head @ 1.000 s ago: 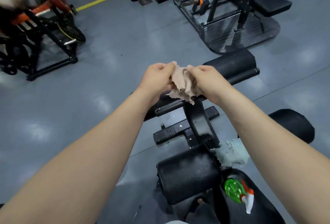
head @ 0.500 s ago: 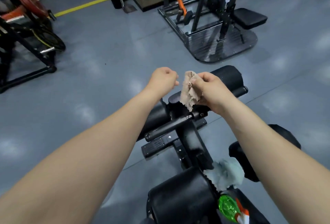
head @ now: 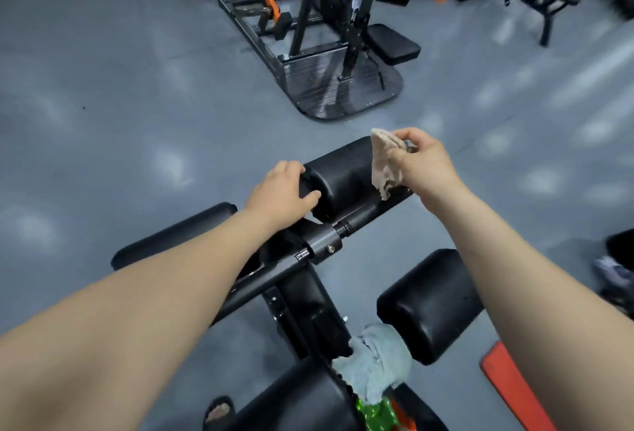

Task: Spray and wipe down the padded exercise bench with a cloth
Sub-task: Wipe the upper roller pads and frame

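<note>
Nearest, at the bottom edge, a green spray bottle [head: 376,413] lies on the black padded bench [head: 302,396], with a crumpled pale cloth [head: 375,362] touching it just beyond. Neither hand is near them. To the right of these sits a short black near roller [head: 429,303], and the bench's steel post [head: 305,307] runs away up the middle.

Further out, the left hand [head: 278,198] grips the left end of the far roller [head: 343,176], its fingers curled over the top and the thumb across the front face. The right hand [head: 423,163] holds a beige rag [head: 386,166] pinched between thumb and fingers; the rag hangs loose over the right half of that roller, probably just touching it, though the view is too flat to be sure.

The far roller's long axis runs left to right, rising a little toward the right. The rag sits at its right end and the bracing hand at its left. A wipe would likely need the rag pressed down and drawn along that axis, and the right hand is the nearer one for it.

No brand or writing can be read; the bottle is blurred and half cut off by the frame.

Beyond lies grey floor [head: 137,121], then a black weight machine [head: 326,53] with orange parts.
</note>
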Demonstrator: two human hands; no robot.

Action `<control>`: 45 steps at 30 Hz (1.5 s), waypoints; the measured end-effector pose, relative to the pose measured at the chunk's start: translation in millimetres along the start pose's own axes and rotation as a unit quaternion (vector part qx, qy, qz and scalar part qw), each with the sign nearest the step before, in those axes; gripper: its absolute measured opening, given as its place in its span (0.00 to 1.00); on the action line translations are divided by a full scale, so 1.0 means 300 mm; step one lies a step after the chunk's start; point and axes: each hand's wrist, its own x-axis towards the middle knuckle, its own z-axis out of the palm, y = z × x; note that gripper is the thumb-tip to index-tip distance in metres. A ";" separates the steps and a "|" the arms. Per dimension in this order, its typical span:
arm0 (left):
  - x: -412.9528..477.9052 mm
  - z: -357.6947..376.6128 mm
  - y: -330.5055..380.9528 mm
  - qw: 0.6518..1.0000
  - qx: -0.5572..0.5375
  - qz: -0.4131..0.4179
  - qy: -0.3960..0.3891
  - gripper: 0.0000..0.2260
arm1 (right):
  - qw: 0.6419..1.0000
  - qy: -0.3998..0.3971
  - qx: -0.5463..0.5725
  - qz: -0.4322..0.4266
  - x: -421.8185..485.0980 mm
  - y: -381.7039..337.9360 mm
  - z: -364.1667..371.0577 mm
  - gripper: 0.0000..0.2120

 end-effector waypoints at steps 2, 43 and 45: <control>0.016 0.015 -0.008 1.000 0.014 -0.002 0.003 0.29 | 0.999 -0.009 -0.029 -0.029 0.032 -0.011 0.012 0.04; 0.097 0.084 0.003 0.997 0.070 -0.012 0.004 0.45 | 0.886 -0.124 -0.392 -0.214 0.221 0.189 0.195 0.16; 0.099 0.084 0.001 0.997 0.071 -0.015 0.007 0.45 | 0.889 -0.142 -0.375 -0.223 0.218 0.189 0.196 0.13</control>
